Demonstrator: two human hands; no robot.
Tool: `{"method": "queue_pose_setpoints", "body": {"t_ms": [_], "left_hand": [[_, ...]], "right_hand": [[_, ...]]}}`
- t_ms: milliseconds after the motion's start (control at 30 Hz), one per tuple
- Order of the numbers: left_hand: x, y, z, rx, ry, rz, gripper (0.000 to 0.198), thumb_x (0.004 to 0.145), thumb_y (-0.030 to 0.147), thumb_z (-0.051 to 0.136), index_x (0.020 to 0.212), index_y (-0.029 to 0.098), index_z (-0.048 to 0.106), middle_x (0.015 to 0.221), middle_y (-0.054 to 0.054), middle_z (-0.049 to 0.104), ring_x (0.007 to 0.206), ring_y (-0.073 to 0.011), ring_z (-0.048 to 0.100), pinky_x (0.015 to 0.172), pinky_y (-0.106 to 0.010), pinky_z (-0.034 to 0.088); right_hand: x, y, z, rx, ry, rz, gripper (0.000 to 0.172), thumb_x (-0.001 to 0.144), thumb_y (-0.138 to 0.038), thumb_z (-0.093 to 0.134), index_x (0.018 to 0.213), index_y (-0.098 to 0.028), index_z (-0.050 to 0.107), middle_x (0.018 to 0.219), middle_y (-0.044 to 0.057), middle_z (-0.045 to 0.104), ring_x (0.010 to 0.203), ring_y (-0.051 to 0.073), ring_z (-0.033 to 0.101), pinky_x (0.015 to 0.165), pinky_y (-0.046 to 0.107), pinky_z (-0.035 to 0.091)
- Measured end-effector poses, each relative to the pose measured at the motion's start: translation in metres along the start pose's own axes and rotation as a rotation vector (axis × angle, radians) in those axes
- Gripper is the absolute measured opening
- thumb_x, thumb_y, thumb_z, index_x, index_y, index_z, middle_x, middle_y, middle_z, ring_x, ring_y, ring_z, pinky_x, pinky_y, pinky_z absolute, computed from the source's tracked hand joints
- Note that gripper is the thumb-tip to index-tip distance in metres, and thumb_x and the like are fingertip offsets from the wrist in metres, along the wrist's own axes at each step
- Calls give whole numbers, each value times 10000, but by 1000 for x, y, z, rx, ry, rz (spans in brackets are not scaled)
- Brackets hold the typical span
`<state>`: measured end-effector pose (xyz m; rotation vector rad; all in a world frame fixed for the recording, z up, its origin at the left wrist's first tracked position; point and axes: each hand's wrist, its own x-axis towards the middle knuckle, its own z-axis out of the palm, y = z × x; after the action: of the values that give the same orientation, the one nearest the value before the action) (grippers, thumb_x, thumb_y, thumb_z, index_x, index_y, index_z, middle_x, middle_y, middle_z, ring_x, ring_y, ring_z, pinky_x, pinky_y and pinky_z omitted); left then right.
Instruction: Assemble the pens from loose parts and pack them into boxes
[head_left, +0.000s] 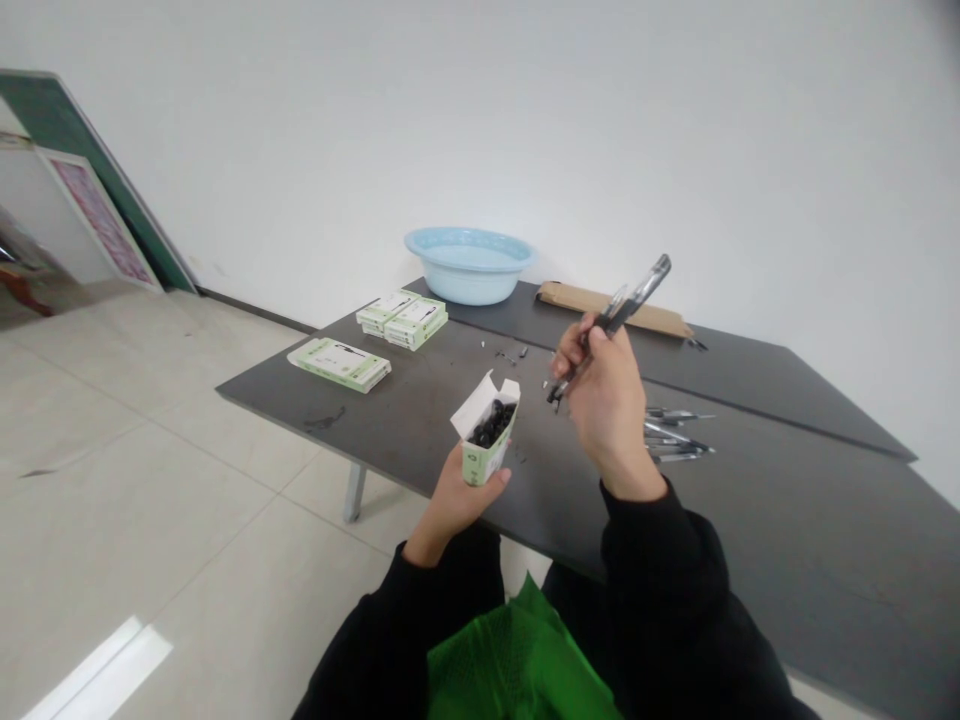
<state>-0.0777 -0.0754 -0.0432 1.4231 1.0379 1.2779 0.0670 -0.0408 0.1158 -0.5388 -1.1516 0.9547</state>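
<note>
My left hand (pixel 459 492) is closed around a small open green-and-white box (pixel 489 432), held upright with its flap raised; dark pen ends show inside it. My right hand (pixel 606 398) is closed on a pair of dark pens with clear barrels (pixel 616 318), held up at a slant above the dark grey table (pixel 420 420), tips pointing down toward the box. Both sleeves are black.
Several loose pens (pixel 679 435) lie on the table right of my right hand. Closed green-and-white boxes (pixel 340 362) (pixel 403 318) sit at the far left, a light blue basin (pixel 469 264) and a brown envelope (pixel 613 306) at the back. Small bits (pixel 513 354) are scattered mid-table. Green mesh (pixel 517 660) lies in my lap.
</note>
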Motion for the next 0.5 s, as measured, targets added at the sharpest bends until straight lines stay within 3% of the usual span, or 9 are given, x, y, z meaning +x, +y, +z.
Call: {"method": "queue_pose_setpoints", "body": {"t_ms": [200, 367, 500], "left_hand": [[0, 1, 1, -29, -1, 10, 459, 729, 321, 713, 1146, 147, 631, 1177, -141, 675, 1103, -275, 626, 1005, -443, 461], [-1, 6, 4, -10, 3, 11, 512, 711, 316, 732, 1178, 146, 609, 1175, -133, 674, 1097, -277, 623, 1010, -442, 457], [-1, 2, 4, 15, 16, 27, 550, 715, 305, 728, 1224, 152, 584, 1184, -130, 667, 1095, -277, 620, 1010, -450, 456]], "right_hand": [[4, 9, 24, -284, -131, 20, 226, 926, -460, 352, 873, -247, 405, 775, 13, 419, 740, 163, 488, 686, 294, 452], [-7, 24, 14, -411, -248, 54, 227, 943, -465, 391, 955, -244, 440, 811, 11, 468, 708, 156, 476, 677, 295, 443], [-12, 17, 10, -459, -346, 9, 238, 931, -488, 442, 934, -250, 446, 776, -7, 448, 690, 155, 452, 661, 294, 435]]}}
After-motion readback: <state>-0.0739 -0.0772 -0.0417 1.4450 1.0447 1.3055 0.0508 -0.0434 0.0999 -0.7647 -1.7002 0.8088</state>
